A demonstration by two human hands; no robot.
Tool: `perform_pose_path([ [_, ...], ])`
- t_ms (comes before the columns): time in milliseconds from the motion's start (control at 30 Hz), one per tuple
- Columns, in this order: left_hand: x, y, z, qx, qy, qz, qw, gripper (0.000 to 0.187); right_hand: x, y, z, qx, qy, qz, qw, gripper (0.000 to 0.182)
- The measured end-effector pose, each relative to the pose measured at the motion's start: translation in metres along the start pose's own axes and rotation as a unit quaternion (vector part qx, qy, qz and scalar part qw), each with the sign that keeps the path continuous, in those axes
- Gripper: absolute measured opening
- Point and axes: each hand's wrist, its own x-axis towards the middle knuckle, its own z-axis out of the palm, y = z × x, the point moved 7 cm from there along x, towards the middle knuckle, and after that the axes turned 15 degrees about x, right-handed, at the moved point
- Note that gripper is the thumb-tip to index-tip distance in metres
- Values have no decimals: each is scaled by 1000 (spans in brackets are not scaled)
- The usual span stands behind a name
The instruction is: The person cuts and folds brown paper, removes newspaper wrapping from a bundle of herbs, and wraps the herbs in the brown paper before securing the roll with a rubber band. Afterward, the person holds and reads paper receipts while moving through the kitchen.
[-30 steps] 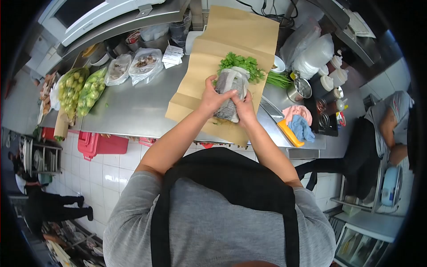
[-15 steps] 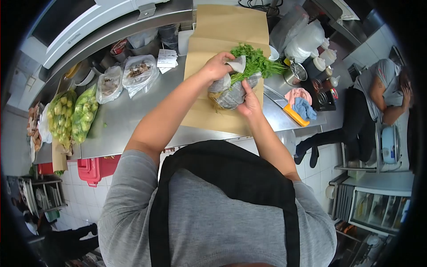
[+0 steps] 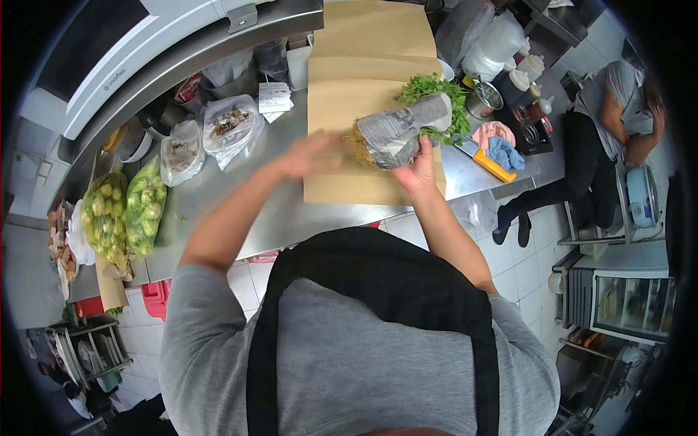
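Observation:
A bunch of leafy green herbs (image 3: pixel 456 103), probably parsley or cilantro, is wrapped in printed newspaper (image 3: pixel 403 125). The leaves stick out at the right end and tan roots (image 3: pixel 359 147) at the left end. My right hand (image 3: pixel 417 168) grips the wrapped bunch from below, near its leafy end, with the thumb up against the paper. To the left of the roots, my left hand (image 3: pixel 314 155) is blurred by motion, apart from the bunch, its fingers stretched out with nothing seen in them. Brown paper (image 3: pixel 342 190) lies beneath the bunch.
Right of the paper are an orange-handled knife (image 3: pixel 494 166), pink and blue cloths (image 3: pixel 504 154), a metal pot (image 3: pixel 483 100) and squeeze bottles (image 3: pixel 533 67). Bags of green produce (image 3: pixel 147 196) and clear bags (image 3: pixel 231 125) lie left. A person (image 3: pixel 614 123) is at the far right.
My left hand has let go of the bunch and moved left. The newspaper now lies wrapped around the stems, and the bunch has shifted slightly right in my right hand.

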Motion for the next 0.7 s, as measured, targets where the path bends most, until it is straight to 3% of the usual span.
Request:
perform_pose_path([
  [67,-44,19,41,158,1,-19,987,74,-2,-7,-4,-1,12,-18,1000,56],
  [200,-71,71,36,145,75,-47,986,71,-5,-9,-8,3,18,-29,999,58],
  [267,-60,64,23,83,152,-92,981,77,-3,-5,-11,-16,32,-49,998,59],
  [300,-48,57,18,-100,181,-122,971,79,-3,2,-11,-10,29,-33,999,59],
  [333,-32,52,15,-280,203,-148,927,81,-5,10,-11,-4,28,-18,999,60],
  [367,-21,51,15,-449,217,-170,850,84,-7,17,-12,2,27,-2,1000,60],
  [467,-3,77,-9,-572,169,-182,782,82,-16,32,-13,-13,31,23,999,51],
  [533,8,71,-10,-601,160,-151,768,78,-18,33,-15,-48,37,34,998,44],
  [633,23,54,-3,-625,192,-97,750,74,-27,20,-21,-174,88,65,979,49],
  [700,31,42,4,-630,200,-80,746,73,-42,3,-29,-340,138,79,927,42],
])
